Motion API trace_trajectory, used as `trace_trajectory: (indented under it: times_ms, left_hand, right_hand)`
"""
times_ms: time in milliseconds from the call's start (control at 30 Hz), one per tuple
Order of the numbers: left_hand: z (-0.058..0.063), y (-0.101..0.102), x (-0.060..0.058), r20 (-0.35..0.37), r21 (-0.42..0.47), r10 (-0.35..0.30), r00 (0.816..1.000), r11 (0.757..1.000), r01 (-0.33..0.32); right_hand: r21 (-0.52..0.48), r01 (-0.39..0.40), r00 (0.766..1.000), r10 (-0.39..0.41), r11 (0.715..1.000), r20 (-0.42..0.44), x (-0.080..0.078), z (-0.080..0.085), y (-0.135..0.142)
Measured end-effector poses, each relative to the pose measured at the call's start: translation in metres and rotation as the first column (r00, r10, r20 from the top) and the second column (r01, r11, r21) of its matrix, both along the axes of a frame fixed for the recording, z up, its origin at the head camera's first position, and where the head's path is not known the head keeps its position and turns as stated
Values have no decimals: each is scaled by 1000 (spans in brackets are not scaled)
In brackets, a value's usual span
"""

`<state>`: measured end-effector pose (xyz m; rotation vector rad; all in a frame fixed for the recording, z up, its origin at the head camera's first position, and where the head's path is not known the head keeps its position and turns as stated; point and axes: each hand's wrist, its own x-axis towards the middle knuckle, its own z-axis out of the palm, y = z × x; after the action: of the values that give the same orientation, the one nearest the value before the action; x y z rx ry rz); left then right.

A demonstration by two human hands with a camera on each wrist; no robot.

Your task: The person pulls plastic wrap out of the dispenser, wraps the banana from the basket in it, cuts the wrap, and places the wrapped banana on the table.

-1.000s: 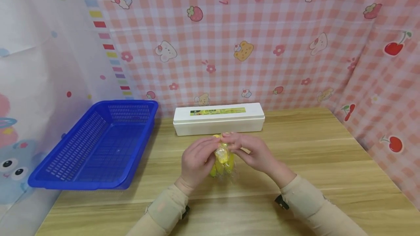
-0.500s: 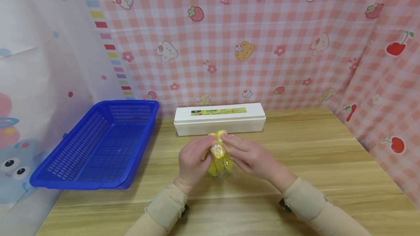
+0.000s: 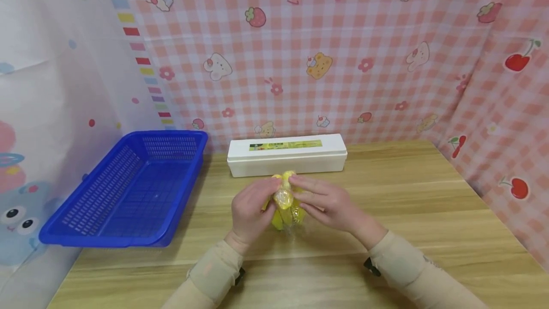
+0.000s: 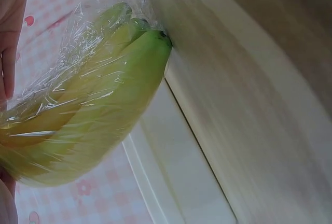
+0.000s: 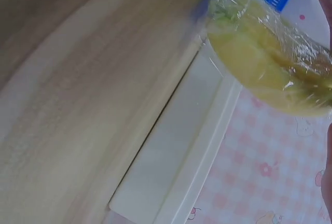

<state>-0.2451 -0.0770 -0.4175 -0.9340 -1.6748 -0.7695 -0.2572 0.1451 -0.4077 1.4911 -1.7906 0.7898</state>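
A bunch of yellow-green bananas (image 3: 283,199) wrapped in clear plastic film stands between both hands, its tips down at the wooden table. My left hand (image 3: 253,208) grips the top of the bunch from the left, thumb on the near side. From the right, my right hand (image 3: 328,205) holds the upper end with bent fingers and thumb. In the left wrist view, crinkled film (image 4: 72,63) lies over the bananas (image 4: 114,105) and bunches around their green tips. The right wrist view shows the bananas (image 5: 254,53) from the other side, film shining; hands appear only at the edge.
A blue plastic basket (image 3: 171,247) stands on the left of the wooden table (image 3: 411,194). Behind the bananas lies a long white box (image 3: 287,166) with a yellow-green label. A pink checked cloth (image 3: 274,46) hangs at the back and right.
Over the second, the hands have drawn slightly apart at the top and the bunch has tilted, showing more of its yellow crown. In the last half second they barely moved.
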Motion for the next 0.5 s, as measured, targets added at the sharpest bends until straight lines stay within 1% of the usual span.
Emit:
trace_trajectory:
  times_ms: [100,233,300,367,500]
  left_hand:
    - [0,-2,1,1,2,-26,1000,1000,26]
    - [0,-4,1,2,3,-38,999,999,38]
    - [0,-4,2,5,-2,-41,999,999,41]
    - [0,-4,2,8,-10,-43,999,999,43]
    - [0,-5,2,-3,-21,-52,999,998,52]
  right_hand:
    - [-65,-1,1000,0,998,-21,-1,4,-1]
    - [-114,55,997,-49,992,52,-2,9,-3]
    - [-124,63,995,-52,990,86,-3,12,-5]
    - [-126,50,995,-39,991,94,-4,14,-7]
    - [-108,17,996,-8,994,84,-6,16,-11]
